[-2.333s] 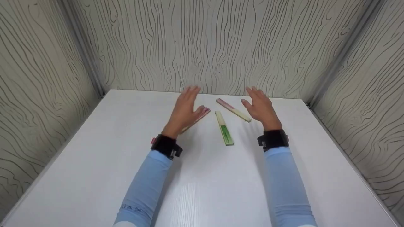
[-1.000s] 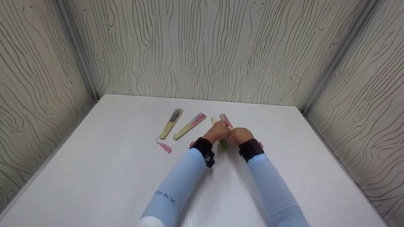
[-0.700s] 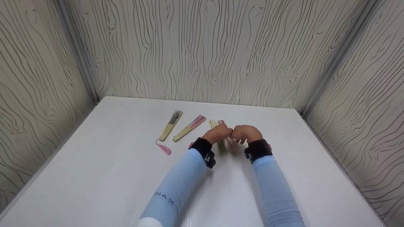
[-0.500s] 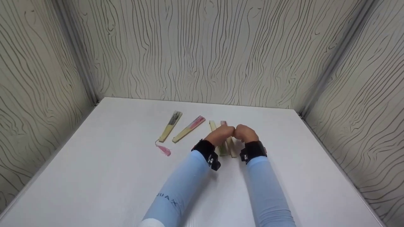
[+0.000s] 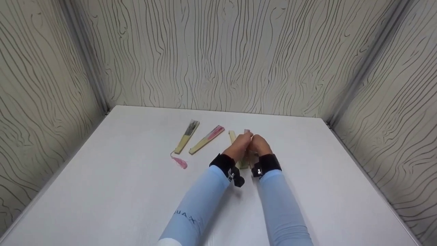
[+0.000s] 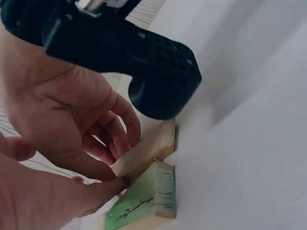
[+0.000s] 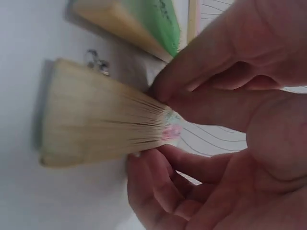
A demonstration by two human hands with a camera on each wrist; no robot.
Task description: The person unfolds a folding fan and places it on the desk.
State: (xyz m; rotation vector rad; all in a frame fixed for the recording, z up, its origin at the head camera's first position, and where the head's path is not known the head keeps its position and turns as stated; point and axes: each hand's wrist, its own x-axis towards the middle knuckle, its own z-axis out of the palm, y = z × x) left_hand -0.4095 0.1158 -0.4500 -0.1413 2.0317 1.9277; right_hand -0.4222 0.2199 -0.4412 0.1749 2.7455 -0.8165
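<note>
Both hands meet at a folded hand fan with a pink-patterned end (image 5: 247, 130), to the right of the table's middle. My right hand (image 5: 261, 145) grips it with the thumb on top and curled fingers along its side. The right wrist view shows its cream ribs (image 7: 96, 117) fanned slightly apart. My left hand (image 5: 238, 145) pinches the same fan near its patterned part, from the left. Just left of it lies a green-patterned folded fan (image 6: 144, 196), partly hidden under the left hand in the head view.
Further left lie a pink-patterned folded fan (image 5: 207, 139) and a grey-patterned one (image 5: 187, 136) with a pink tassel (image 5: 180, 162). They rest on a white table (image 5: 119, 191), with wood-grain panels (image 5: 218, 54) at the back and sides.
The hands, earlier apart and open above the table, have come together on the rightmost fan. That fan has turned from a slant to nearly straight and moved closer to the green one.
</note>
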